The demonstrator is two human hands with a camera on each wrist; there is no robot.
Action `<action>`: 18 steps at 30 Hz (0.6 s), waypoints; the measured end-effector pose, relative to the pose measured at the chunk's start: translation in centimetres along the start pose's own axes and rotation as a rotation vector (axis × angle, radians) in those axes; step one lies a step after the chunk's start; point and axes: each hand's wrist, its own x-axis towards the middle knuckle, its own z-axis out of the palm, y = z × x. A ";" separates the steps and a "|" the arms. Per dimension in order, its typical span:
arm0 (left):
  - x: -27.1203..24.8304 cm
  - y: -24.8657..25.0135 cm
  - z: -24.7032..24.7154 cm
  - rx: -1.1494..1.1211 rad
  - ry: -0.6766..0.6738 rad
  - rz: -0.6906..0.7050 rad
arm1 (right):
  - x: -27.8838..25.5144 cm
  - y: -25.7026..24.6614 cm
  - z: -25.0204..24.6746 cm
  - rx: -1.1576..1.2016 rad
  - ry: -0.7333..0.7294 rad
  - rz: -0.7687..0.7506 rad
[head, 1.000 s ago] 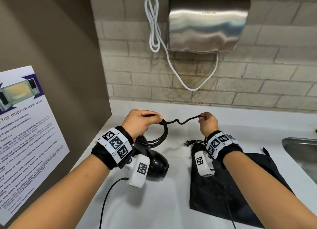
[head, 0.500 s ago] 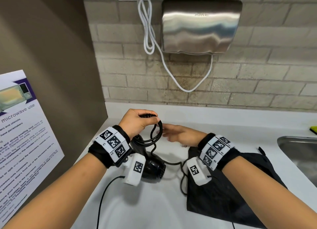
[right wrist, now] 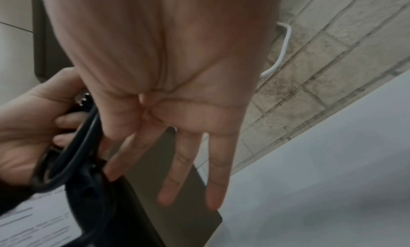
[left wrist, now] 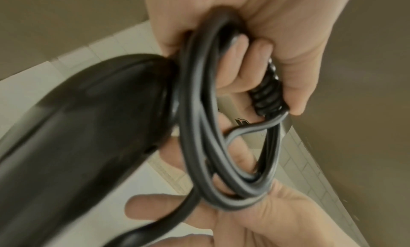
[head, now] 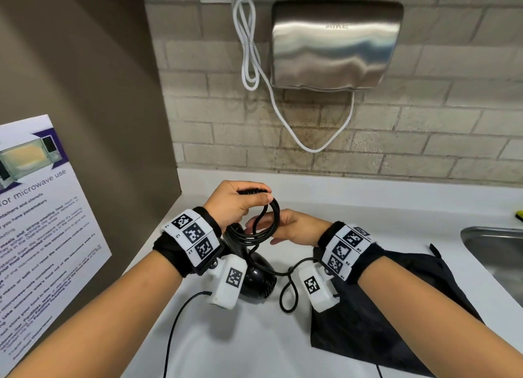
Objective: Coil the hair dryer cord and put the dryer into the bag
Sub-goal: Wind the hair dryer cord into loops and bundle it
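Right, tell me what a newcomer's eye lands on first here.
First the two hands meeting at centre: the left hand grips a coil of black cord above the black hair dryer on the white counter, while the right hand touches the coil with straight fingers. Next, the steel hand dryer on the brick wall, and the black bag lying at right.

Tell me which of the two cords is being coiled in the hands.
The black cord, looped in the left hand; the white cord hangs on the wall.
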 end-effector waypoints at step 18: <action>0.4 0.2 -1.1 0.104 -0.007 0.008 | -0.2 -1.9 -3.1 -0.256 0.506 -0.149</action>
